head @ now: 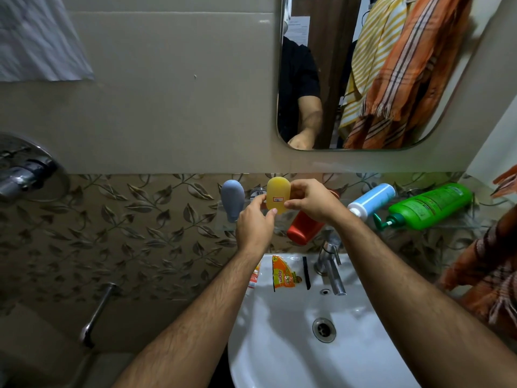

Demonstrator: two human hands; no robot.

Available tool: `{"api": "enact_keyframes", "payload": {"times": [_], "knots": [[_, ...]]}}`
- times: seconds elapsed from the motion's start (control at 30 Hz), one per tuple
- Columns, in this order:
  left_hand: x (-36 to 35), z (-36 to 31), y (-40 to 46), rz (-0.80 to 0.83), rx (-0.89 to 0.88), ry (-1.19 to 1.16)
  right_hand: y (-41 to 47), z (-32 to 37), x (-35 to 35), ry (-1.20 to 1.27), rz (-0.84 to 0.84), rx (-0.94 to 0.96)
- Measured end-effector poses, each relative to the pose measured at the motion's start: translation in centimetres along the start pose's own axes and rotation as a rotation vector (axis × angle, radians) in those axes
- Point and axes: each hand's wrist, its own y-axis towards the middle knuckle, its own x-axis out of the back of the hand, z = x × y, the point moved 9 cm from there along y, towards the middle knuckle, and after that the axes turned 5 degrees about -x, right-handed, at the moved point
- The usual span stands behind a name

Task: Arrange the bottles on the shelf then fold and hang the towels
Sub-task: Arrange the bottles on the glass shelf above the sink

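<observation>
1. You are standing in a home bathroom: a white ceramic washbasin (pixel 279 345) with a steel drain lies below your fingers (pixel 272 212).
2. A chrome basin tap (pixel 330 264) rises just below and right of your fingers.
3. A glass shelf (pixel 447 226), level with your fingers and running off to their right, carries toiletry bottles (pixel 430 205).
4. A wall mirror (pixel 377 71) hangs above your fingers; striped towels (pixel 405 65) show in it.
5. Leaf-patterned tiles (pixel 126 233) spread left of your fingers, and a chrome shower mixer (pixel 25 169) sits far to their left.
</observation>
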Motion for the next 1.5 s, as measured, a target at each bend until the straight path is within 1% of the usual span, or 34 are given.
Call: {"api": "enact_keyframes", "payload": {"times": [0.1,0.3,0.8,0.9,0.97,1.0,1.07,1.13,1.2,1.27,1.33,1.5], "knots": [[0.2,0.0,-0.3,-0.046,0.014,0.008,0.0,0.0,-0.3,-0.059,-0.016,0.013],[0.4,0.5,-0.8,-0.082,0.01,0.002,-0.1,0.5,-0.5,-0.091,-0.053,0.052],[0.6,0.8,-0.9,-0.057,-0.013,-0.024,-0.2,0.5,-1.0,-0.105,-0.051,0.03],[1.2,0.7,-1.4,-0.12,-0.043,-0.052,-0.4,0.5,-0.8,-0.115,-0.059,0.028],[1.9,0.3,-2.2,-0.195,-0.108,-0.082,-0.7,0.4,-0.1,-0.118,-0.103,0.031],[2.1,0.0,-2.6,-0.208,-0.162,-0.096,-0.8,0.3,0.4,-0.115,-0.13,0.028],[1.6,-0.9,-3.5,-0.159,-0.304,-0.057,-1.2,-0.1,1.7,-0.128,-0.182,0.017],[0.4,-1.7,-4.6,-0.075,-0.438,0.031,-1.6,-0.4,2.9,-0.198,-0.223,0.018],[-1.1,-1.8,-5.5,0.021,-0.508,0.096,-2.0,-0.6,3.9,-0.285,-0.25,0.032],[-2.6,-1.6,-6.1,0.111,-0.526,0.159,-2.4,-1.0,4.2,-0.366,-0.239,0.023],[-3.4,-1.4,-6.1,0.157,-0.507,0.201,-2.7,-1.6,3.8,-0.419,-0.198,0.004],[-3.1,-2.8,-5.7,0.095,-0.537,0.195,-3.6,-1.9,3.0,-0.453,-0.137,0.024]]}}
